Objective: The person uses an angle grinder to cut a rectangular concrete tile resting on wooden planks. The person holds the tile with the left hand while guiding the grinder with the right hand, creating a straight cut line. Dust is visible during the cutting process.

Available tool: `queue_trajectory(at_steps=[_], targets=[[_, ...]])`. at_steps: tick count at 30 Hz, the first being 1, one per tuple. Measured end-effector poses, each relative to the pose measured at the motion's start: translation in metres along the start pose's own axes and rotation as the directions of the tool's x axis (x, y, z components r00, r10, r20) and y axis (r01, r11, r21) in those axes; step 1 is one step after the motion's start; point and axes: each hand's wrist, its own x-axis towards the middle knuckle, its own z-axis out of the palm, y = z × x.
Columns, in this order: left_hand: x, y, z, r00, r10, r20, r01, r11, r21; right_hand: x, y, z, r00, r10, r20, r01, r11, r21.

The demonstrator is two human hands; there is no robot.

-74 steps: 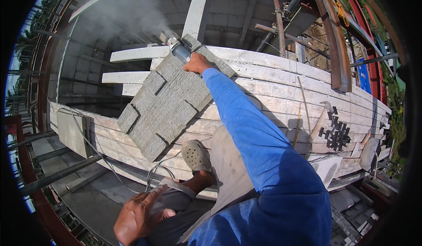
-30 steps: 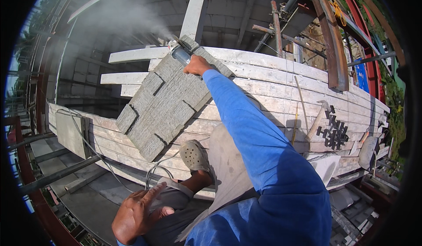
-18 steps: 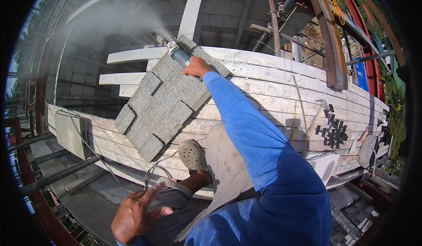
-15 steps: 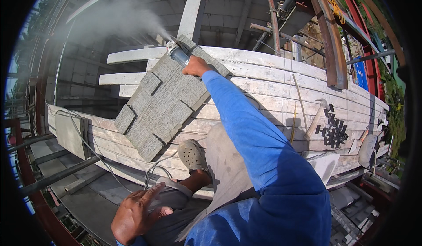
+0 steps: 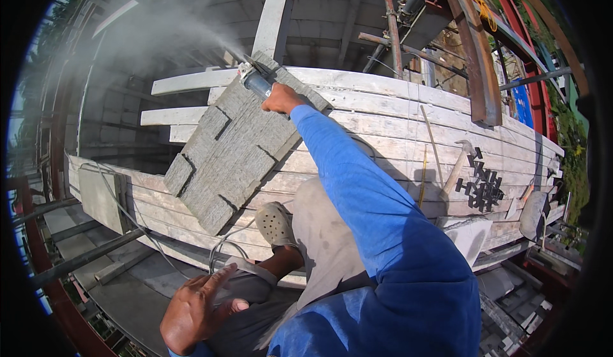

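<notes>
White planks [image 5: 396, 127] bore a grey slab [image 5: 223, 146] amid scaffold pipes [image 5: 393, 37]; the right hand [image 5: 284, 99] clasped a grinder [image 5: 257, 83] at the slab's far end. The left hand [image 5: 193, 313] was loosely open; dust [image 5: 169, 34] veiled the framework [image 5: 118, 98] beyond.

Your right hand [image 5: 282, 99] hides part of the grinder [image 5: 257, 83], dust [image 5: 169, 37] veils the structure [image 5: 124, 98] beyond, and the lower edge cuts off your left sleeve [image 5: 202, 350].

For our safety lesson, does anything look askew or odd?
The rough grey notched slab lies askew, diagonal to the long whitish planks; pale dust from the blue-grey cylindrical power tool in the right hand hazes the background.
</notes>
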Motion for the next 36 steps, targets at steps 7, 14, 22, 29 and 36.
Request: queue_trajectory(at_steps=[7, 14, 22, 29, 36], targets=[[0.000, 0.002, 0.001, 0.999, -0.031, -0.006, 0.031, 0.999, 0.014, -0.002, 0.001, 0.000, 1.000, 0.011, 0.000, -0.011, 1.000, 0.008], [0.006, 0.009, -0.004, 0.999, -0.046, 0.022, 0.046, 0.999, -0.019, -0.001, 0.003, -0.002, 1.000, 0.006, 0.008, -0.007, 1.000, 0.019], [0.007, -0.001, 0.002, 0.998, -0.050, 0.028, 0.050, 0.999, 0.006, -0.014, 0.008, -0.008, 1.000, -0.002, 0.009, 0.001, 1.000, 0.031], [0.004, 0.001, 0.003, 0.999, -0.045, 0.024, 0.045, 0.999, 0.006, -0.016, 0.007, -0.005, 1.000, 0.003, 0.012, -0.003, 1.000, 0.013], [0.007, 0.005, 0.000, 0.999, -0.048, 0.026, 0.047, 0.999, 0.007, -0.015, 0.007, -0.006, 1.000, 0.009, 0.028, -0.009, 1.000, 0.016]])
